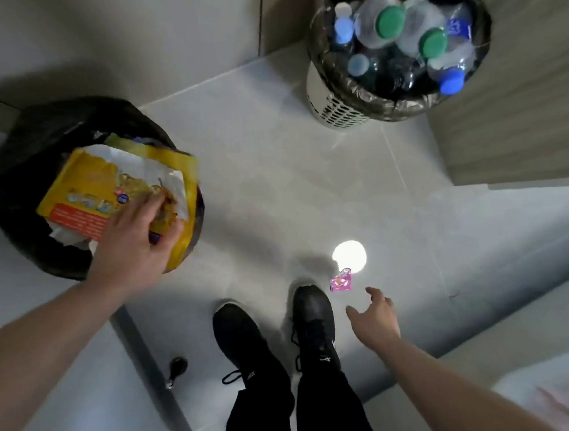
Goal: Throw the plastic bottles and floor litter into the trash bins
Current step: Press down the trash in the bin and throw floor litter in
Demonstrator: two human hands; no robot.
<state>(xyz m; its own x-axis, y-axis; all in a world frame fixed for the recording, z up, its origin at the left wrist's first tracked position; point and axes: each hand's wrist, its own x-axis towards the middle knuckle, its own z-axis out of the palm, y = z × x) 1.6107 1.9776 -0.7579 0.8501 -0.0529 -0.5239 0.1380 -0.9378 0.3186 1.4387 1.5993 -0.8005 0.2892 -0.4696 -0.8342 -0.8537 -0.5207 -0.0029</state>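
My left hand (130,242) grips a crumpled yellow food bag (102,193) on top of the black-lined bin (7,170) at the left, which is heaped with wrappers and paper. A small pink wrapper (341,283) lies on the grey tiles just right of my right shoe. My right hand (376,317) hovers open a little below and right of that wrapper, fingers spread, holding nothing. At the top right a white perforated bin (332,104) with a black liner is packed with several plastic bottles (383,22) with green and blue caps.
My two black shoes (276,333) stand at the bottom centre. A bright light reflection (349,256) shines on the tiles just above the pink wrapper. A grey floor strip (152,374) and a small dark door stop (177,369) lie at the lower left. Walls close in behind both bins.
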